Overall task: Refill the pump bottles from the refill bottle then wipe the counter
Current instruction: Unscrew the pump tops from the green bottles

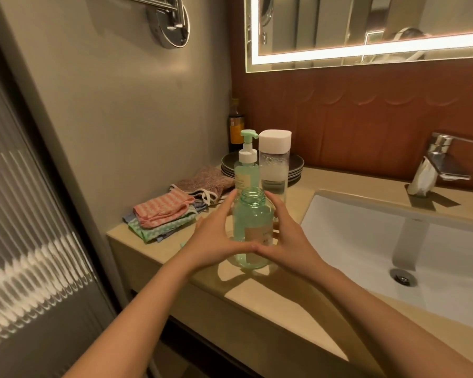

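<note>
Pump bottle (253,225), its pump off and neck open, stood upright on the table (257,301), near the front edge and just left of the sink (393,241). You had both grips clamped round it: left grip (213,238) on its left flank, right grip (290,236) on its right, fingers reaching up toward the shoulder and thumbs meeting across the front low down. Its long axis ran straight up between your palms, so the mouth faced up, clear of your fingers.

What the next move turned on lay directly behind: the white-capped bottle (274,170), probably the refill, stood just beyond and a little right, cap on, nearer your right grip. A second pump bottle (245,173), pump fitted, stood beside it on the left, nearer your left grip. Both were close behind the open neck, so a reach over it risked a knock.

Folded cloths (161,214) lay to the left; the sink's rim bounded the right. Free table was mostly toward you.
</note>
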